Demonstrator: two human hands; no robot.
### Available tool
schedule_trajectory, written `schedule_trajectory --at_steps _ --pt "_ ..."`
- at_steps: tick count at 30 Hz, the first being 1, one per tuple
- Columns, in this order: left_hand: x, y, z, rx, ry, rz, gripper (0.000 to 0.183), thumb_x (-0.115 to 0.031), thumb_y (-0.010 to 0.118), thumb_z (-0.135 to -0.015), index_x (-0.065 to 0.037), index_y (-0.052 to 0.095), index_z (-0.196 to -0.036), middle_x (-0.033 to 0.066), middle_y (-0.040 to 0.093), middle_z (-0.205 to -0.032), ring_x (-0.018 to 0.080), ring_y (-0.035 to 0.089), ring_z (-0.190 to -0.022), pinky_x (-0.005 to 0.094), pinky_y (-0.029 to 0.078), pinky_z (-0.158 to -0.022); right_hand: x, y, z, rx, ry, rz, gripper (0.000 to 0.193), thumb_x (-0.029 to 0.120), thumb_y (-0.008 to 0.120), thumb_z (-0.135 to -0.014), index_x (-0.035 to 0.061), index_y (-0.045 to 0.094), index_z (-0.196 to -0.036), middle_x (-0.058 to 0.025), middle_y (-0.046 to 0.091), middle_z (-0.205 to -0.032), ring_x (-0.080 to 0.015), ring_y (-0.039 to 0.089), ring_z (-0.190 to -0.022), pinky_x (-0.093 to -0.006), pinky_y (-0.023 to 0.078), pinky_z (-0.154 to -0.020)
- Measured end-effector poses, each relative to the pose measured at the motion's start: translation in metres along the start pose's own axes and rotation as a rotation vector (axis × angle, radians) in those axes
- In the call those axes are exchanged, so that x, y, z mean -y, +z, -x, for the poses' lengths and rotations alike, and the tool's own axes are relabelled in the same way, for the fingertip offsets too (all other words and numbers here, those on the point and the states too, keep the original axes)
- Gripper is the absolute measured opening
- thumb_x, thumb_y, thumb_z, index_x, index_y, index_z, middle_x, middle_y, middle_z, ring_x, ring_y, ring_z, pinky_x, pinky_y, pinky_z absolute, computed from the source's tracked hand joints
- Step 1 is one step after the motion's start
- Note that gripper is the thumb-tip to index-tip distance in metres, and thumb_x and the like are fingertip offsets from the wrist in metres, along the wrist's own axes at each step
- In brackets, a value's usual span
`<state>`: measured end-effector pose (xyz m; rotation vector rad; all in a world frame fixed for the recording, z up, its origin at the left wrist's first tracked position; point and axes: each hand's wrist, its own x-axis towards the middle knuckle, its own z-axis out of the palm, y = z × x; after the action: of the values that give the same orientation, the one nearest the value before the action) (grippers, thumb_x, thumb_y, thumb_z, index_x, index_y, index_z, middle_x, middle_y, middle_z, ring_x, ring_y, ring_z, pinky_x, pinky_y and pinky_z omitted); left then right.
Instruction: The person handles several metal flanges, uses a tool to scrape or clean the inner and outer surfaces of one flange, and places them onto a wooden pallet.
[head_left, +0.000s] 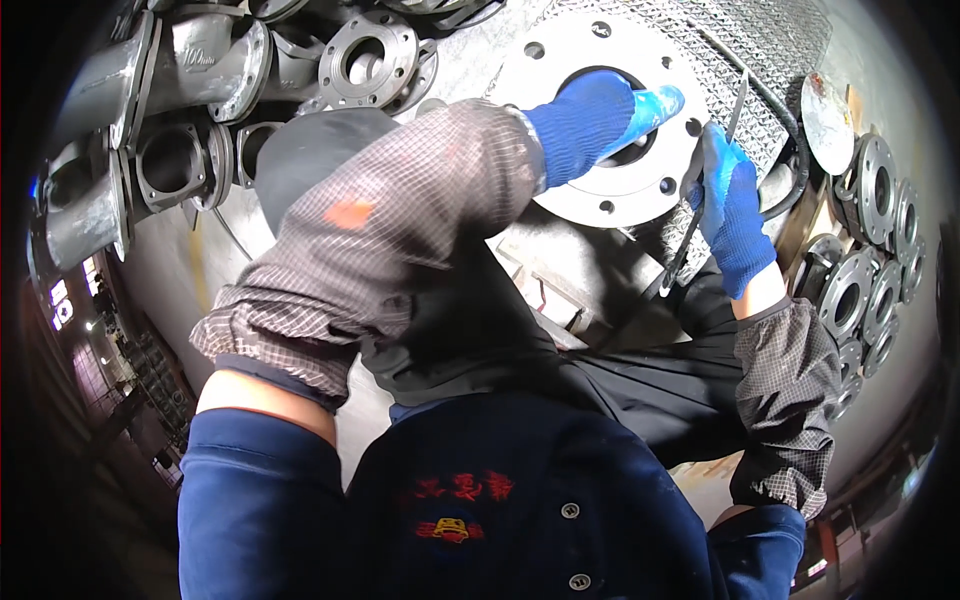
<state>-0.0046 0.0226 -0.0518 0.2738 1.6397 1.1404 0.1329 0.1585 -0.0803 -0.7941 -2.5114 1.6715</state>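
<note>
Floor (165,270) | pipe fittings (195,65), gray flanges (832,290) | left grip (642,112) partly blocks white flange (625,190)

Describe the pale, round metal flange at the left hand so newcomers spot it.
Near the top, find the grey, rough-textured surface. Overlapping it is the round, pale metal flange, the blue-gloved left hand over its central hole. It looks whiter than the grey metal flanges farther left.

Mesh-patterned slab (790,35): upper right corner open; right edge obstructed by black hose (801,160), left side by white flange (520,95).
</note>
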Motion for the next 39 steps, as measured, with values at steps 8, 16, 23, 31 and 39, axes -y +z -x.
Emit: schedule_trajectory --at_steps 8,16,23,31,39 --pt "0.005 0.017 -0.012 0.159 0.006 -0.722 0.076 -0.062 0.041 -0.087 0.008 0.057 -0.111 0.0288 0.061 -0.097 0.0371 0.061 -0.095 0.0415 0.046 -0.086 0.015 0.003 0.0 -0.048 0.233 -0.142 0.028 0.025 0.042 -0.095 -0.0011 0.052 -0.094 -0.0058 0.049 -0.06 -0.0146 0.05 -0.052 -0.0255 0.04 -0.047" --pt "0.006 0.019 0.005 0.059 0.059 -1.006 0.086 -0.059 0.038 -0.089 0.02 0.035 -0.123 0.0331 0.059 -0.098 0.0415 0.06 -0.095 0.0441 0.048 -0.082 0.035 0.011 0.001 -0.153 0.456 -0.435 0.035 0.035 0.043 -0.095 0.0049 0.052 -0.079 0.0005 0.044 -0.061 -0.0081 0.041 -0.05 -0.0232 0.034 -0.045" --pt "-0.015 0.01 0.028 0.016 0.244 -1.061 0.062 -0.053 0.051 -0.085 0.006 0.055 -0.104 0.019 0.064 -0.073 0.0355 0.064 -0.069 0.0398 0.051 -0.066 0.017 0.006 0.001 -0.13 0.381 -0.293 0.035 0.029 0.043 -0.097 -0.0039 0.052 -0.09 -0.0022 0.047 -0.068 -0.0139 0.045 -0.063 -0.031 0.039 -0.054" --pt "-0.013 0.007 0.038 0.125 0.296 -0.977 0.059 -0.045 0.056 -0.085 0.008 0.054 -0.111 0.0234 0.064 -0.082 0.0342 0.063 -0.074 0.0402 0.051 -0.07 0.027 0.006 0.0 -0.128 0.515 -0.468 0.039 0.038 0.043 -0.096 0.0045 0.052 -0.08 -0.001 0.045 -0.057 -0.0101 0.045 -0.047 -0.0228 0.035 -0.044" --pt "-0.027 -0.102 0.018 -0.564 0.231 -0.96 0.051 -0.047 0.052 -0.09 0.0 0.061 -0.109 0.0161 0.066 -0.09 0.0238 0.065 -0.082 0.0331 0.051 -0.075 0.037 0.005 0.002 -0.124 0.48 -0.452 0.04 0.038 0.04 -0.097 0.0016 0.051 -0.083 -0.0008 0.044 -0.063 -0.0081 0.044 -0.051 -0.0223 0.039 -0.048"
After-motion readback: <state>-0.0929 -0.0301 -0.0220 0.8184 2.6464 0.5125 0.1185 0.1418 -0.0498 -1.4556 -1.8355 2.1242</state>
